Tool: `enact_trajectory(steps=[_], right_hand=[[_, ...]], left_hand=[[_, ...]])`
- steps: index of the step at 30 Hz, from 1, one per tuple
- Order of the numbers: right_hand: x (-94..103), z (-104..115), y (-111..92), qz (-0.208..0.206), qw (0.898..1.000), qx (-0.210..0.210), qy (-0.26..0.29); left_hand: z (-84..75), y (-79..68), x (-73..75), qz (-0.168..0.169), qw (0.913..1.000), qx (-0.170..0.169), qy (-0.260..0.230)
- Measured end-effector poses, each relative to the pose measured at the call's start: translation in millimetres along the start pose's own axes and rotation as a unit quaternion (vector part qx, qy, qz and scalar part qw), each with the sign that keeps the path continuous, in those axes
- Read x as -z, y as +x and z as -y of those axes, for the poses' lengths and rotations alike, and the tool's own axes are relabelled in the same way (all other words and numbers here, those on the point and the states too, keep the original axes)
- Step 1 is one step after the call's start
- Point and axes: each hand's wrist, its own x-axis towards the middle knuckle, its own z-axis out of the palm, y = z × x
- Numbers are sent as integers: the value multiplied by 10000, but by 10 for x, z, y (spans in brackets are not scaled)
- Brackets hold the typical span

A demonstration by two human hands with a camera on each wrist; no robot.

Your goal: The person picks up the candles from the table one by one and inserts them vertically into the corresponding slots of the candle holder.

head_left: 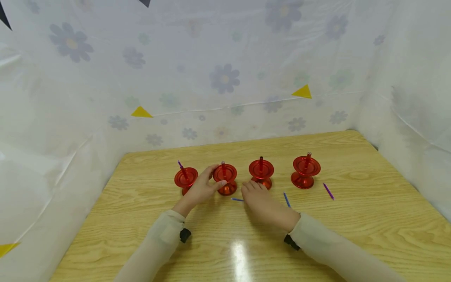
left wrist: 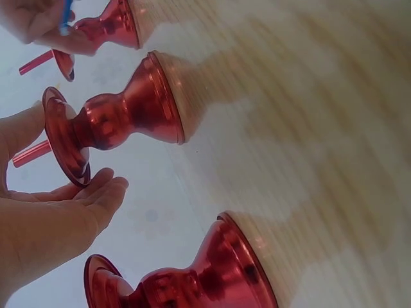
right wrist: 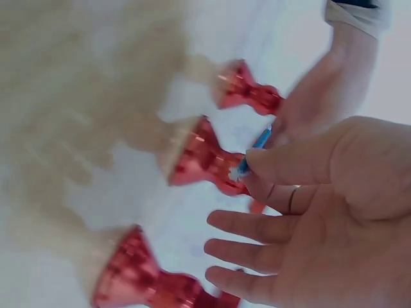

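Observation:
My left hand (head_left: 201, 188) holds a red metallic candle holder (head_left: 230, 188), second from the left, with thumb and fingers at either side of its dish (left wrist: 64, 138). The holder stands upright on the table, its thin tube pointing up. To its right, my right hand (head_left: 262, 203) pinches a small blue candle (right wrist: 262, 139) between thumb and forefinger, the other fingers extended. The candle (head_left: 237, 199) points toward the held holder, apart from it. The leftmost red holder (head_left: 185, 178) has a purple candle (head_left: 180, 164) standing in its tube.
Two more red holders stand to the right, one (head_left: 261, 169) just behind my right hand and another (head_left: 305, 172) farther right. A blue candle (head_left: 287, 199) and a purple candle (head_left: 329, 191) lie on the wooden table (head_left: 370, 219). Flowered white sheeting (head_left: 225, 117) surrounds the table.

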Motion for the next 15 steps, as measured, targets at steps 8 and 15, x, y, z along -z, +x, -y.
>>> enact_trajectory(steps=[8, 15], right_hand=[[348, -44, 43, -672, 9890, 488, 1226], [460, -52, 263, -620, 9536, -83, 2944]], left_hand=[[8, 15, -1, 22, 9999, -121, 0], [34, 21, -4, 13, 9999, -134, 2]])
